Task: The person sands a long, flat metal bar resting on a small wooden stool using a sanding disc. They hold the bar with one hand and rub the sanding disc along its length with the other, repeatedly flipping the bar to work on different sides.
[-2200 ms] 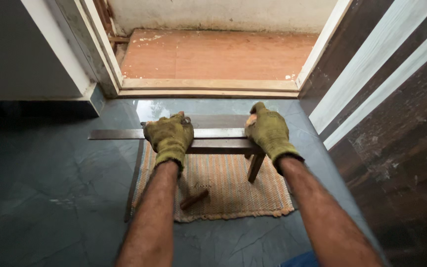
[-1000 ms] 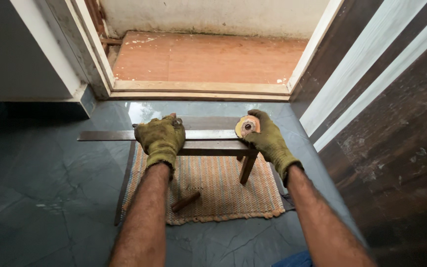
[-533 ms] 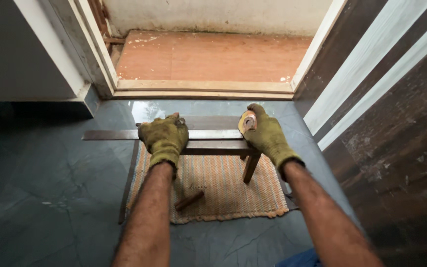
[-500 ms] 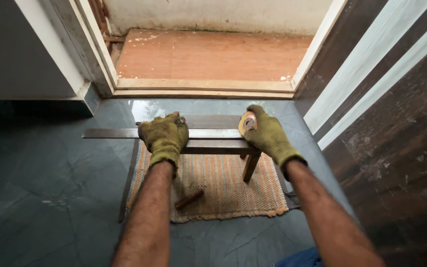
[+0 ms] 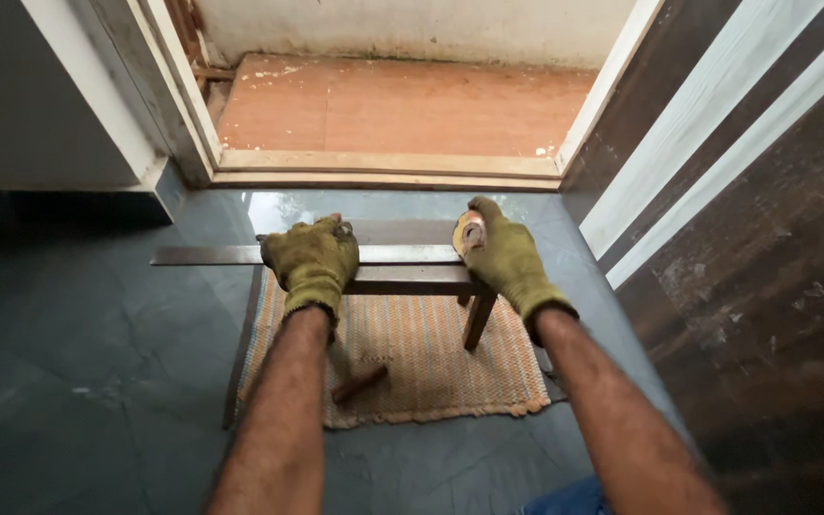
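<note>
Head view, left hand (image 5: pixel 312 262) pressing metal strip (image 5: pixel 202 255), right hand (image 5: pixel 505 256) gripping disc (image 5: pixel 469 232)

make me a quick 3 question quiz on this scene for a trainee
1. True or false: both hands wear gloves.
2. What does the left hand press on? A) woven mat B) flat metal strip C) door sill
3. What lies under the wooden stool?

Key
1. True.
2. B, the flat metal strip laid across the stool.
3. A woven mat. The right hand holds a small round thing at the stool's right end.
</note>
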